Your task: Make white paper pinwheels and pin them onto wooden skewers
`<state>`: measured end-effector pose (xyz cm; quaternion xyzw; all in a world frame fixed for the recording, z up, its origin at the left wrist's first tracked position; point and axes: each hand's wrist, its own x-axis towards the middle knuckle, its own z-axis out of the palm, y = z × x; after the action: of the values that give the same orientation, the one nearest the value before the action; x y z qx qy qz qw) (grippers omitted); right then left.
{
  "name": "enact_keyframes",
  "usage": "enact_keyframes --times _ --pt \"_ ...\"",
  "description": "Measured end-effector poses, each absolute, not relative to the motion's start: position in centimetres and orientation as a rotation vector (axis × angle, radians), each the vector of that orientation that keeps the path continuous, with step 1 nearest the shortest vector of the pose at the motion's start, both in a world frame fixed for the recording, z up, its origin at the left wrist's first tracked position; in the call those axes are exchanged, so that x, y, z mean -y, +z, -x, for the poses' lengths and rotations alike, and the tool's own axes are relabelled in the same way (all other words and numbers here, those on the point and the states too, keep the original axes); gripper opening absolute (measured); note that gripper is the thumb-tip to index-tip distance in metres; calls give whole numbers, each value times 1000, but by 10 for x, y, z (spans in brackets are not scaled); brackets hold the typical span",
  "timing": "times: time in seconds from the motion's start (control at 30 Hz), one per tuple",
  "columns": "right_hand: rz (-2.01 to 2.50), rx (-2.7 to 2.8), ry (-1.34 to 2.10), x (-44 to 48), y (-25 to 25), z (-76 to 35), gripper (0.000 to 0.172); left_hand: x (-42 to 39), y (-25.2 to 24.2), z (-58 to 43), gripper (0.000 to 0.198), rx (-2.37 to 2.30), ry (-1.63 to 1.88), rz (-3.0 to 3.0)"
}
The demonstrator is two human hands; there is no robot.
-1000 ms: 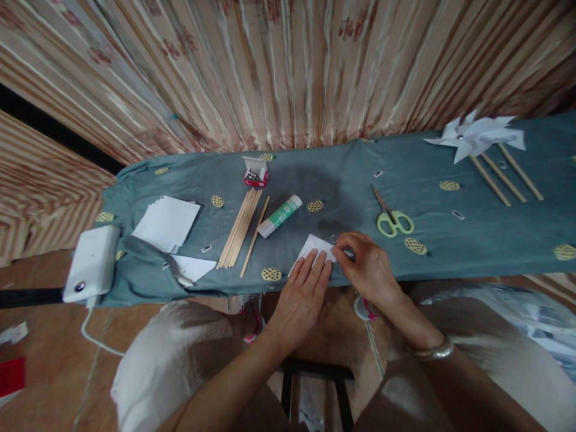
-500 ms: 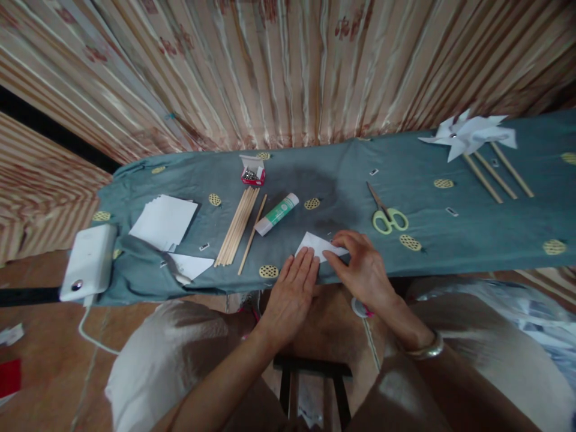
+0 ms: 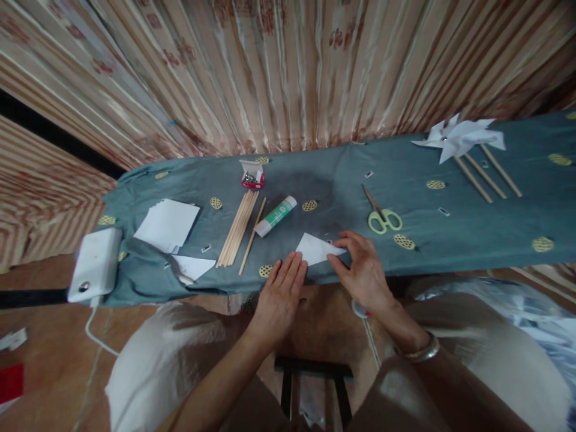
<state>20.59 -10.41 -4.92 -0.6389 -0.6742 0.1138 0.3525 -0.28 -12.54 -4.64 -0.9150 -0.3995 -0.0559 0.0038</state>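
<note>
A person seated at a narrow table works with both hands on a folded white paper (image 3: pixel 315 248), which lies on the patterned green cloth (image 3: pixel 333 165) close to the near edge, apparently so that both forearms can reach it comfortably. The left hand (image 3: pixel 279 291) lies palm down, its fingers stretched out and close together, grasping nothing; their tips rest at the sheet's left edge, seemingly to keep it from sliding. The right hand (image 3: pixel 362 267) curves around the pointed right end, thumb and forefinger slightly parted with the tip between them, likely to steady that narrow corner; whether they pinch it cannot be told.

Supplies ring the paper within easy reach. A green-and-white glue stick (image 3: pixel 276 216) lies just beyond it, one end touching or just beside a single wooden stick (image 3: pixel 252 237). A bundle of sticks (image 3: pixel 238 229) lies side by side to the left, perhaps to keep them tidy, below an open red box (image 3: pixel 252 177) of small metal pieces. Scissors (image 3: pixel 381 215) rest on the right, handles toward the person. A paper stack (image 3: pixel 168 223) sits far left, while white paper pinwheels (image 3: pixel 468 139) overlap at far right, seemingly set aside from the working spot.
</note>
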Motion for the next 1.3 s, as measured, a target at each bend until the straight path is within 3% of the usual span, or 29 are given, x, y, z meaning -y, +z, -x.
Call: enact_keyframes --times 0.33,0.8,1.07,1.2,1.3 --pt "1669 1676 353 101 -50 -218 9 141 -47 30 60 1325 -271 2817" --pt "1519 1747 551 100 -39 -219 29 148 -52 33 67 1379 -326 2805" --pt "1480 1687 661 93 -45 -217 6 154 -57 32 72 1461 -344 2786" --pt "1429 1668 656 94 -39 -224 9 163 -53 36 65 1579 -503 2824" --pt "1401 1648 607 96 -30 -229 10 165 -41 37 54 1862 -818 2877"
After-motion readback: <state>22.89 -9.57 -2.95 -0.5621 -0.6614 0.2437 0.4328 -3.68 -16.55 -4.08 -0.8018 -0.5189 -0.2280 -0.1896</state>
